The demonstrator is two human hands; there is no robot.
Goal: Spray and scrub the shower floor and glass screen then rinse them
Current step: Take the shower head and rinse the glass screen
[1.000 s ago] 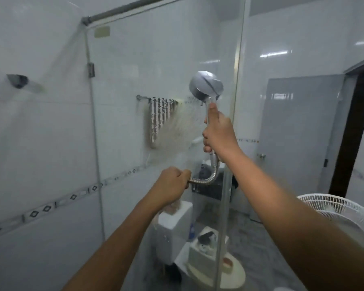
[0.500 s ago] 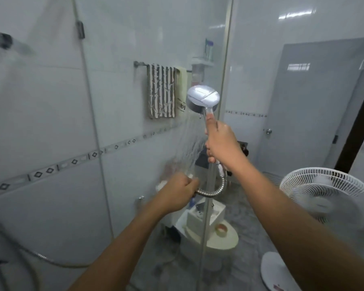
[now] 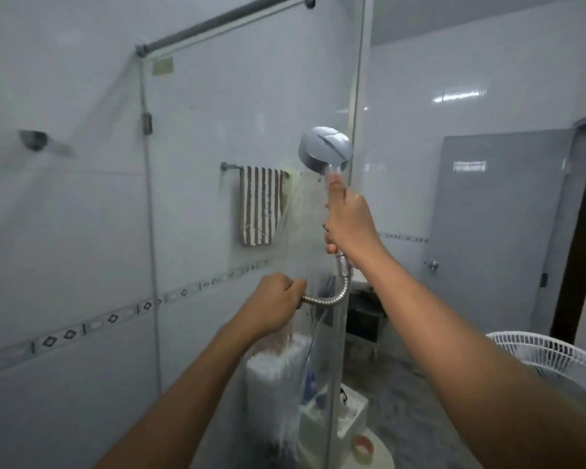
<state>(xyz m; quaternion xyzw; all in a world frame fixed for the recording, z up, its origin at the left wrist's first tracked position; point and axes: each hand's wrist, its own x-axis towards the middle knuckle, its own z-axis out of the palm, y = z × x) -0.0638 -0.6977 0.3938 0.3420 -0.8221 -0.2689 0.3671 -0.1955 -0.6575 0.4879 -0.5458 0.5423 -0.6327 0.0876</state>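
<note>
Right now the shower head stands almost upright, handle at six o'clock, its face turned toward eight o'clock and spraying the glass screen. My right hand curls tight round the handle, thumb lying up along it. At seven o'clock from it my left hand fists the metal hose.

Bare left hand and right hand on bare forearms
</note>
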